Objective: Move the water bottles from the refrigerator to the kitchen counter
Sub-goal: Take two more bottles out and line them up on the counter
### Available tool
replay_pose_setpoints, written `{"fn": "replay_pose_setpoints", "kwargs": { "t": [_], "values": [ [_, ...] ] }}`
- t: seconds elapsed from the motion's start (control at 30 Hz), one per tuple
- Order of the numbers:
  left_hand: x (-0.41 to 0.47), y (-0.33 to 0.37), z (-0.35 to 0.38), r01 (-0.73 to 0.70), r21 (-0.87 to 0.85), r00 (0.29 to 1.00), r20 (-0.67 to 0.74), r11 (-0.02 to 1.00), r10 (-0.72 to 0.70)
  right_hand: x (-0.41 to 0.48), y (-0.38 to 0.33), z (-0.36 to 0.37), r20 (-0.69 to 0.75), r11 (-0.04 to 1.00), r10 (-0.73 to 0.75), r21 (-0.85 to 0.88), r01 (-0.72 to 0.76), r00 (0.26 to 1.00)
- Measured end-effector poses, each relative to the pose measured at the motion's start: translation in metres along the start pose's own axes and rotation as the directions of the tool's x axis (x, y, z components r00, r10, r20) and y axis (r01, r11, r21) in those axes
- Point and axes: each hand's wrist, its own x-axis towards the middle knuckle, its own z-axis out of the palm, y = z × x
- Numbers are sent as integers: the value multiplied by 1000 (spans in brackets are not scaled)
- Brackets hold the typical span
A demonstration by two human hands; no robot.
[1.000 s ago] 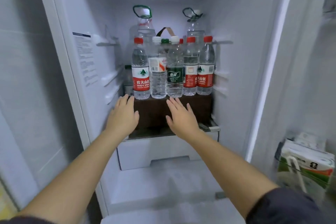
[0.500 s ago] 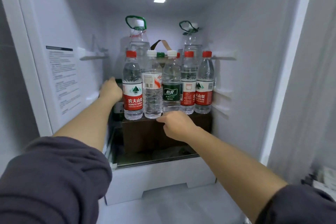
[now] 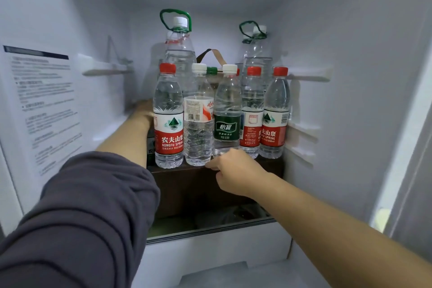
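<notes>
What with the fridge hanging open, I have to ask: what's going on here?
A person reaches into the refrigerator with both hands. The left hand is mostly hidden behind the leftmost red-label bottle; the right hand is curled at the foot of the green-label bottle, its grip unclear. Five front bottles stand on the brown box, none lifted.

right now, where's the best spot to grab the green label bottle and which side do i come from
I'd grip the green-label bottle by its narrow shoulder under the white cap, coming from the front and above. It stands upright, squeezed between the white-label bottle and a red-label bottle, so its sides are blocked lower down; only the necks leave finger room.
</notes>
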Motion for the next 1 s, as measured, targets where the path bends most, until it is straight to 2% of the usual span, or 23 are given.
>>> {"fn": "replay_pose_setpoints", "kwargs": {
  "t": [0.07,0.13,0.3,0.4,0.53,0.57,0.63,0.77,0.9,1.0],
  "values": [
    [6,-5,0,-10,64,998,68,998,5,0,-1,1,-2,1000,3,1,-3,1000],
    [11,-7,-2,-10,30,995,98,999,7,-1,-2,1,-8,1000,8,3,-8,1000],
    [9,1,-4,-67,110,996,66,992,60,-3,-5,1,-16,1000,28,6,-28,999],
    [3,3,-3,-46,148,997,60,988,37,-3,-5,2,-8,999,36,22,-36,999],
    [-16,10,-7,-49,280,998,58,959,34,-3,-1,5,1,995,61,78,-61,998],
    [-24,14,-8,-22,253,999,44,967,11,-3,0,5,-1,994,63,88,-63,998],
    [-34,18,-13,-4,331,1000,3,944,3,-3,-1,4,0,994,63,88,-62,998],
    [-59,24,-21,-2,450,1000,7,893,-1,-4,-1,4,3,992,75,104,-75,997],
    [-88,27,-26,-41,654,998,-12,755,64,-6,0,2,18,982,97,161,-99,995],
    [-109,30,-28,-18,817,999,-4,576,36,-9,-3,1,14,982,100,156,-101,995]
  ]
}}
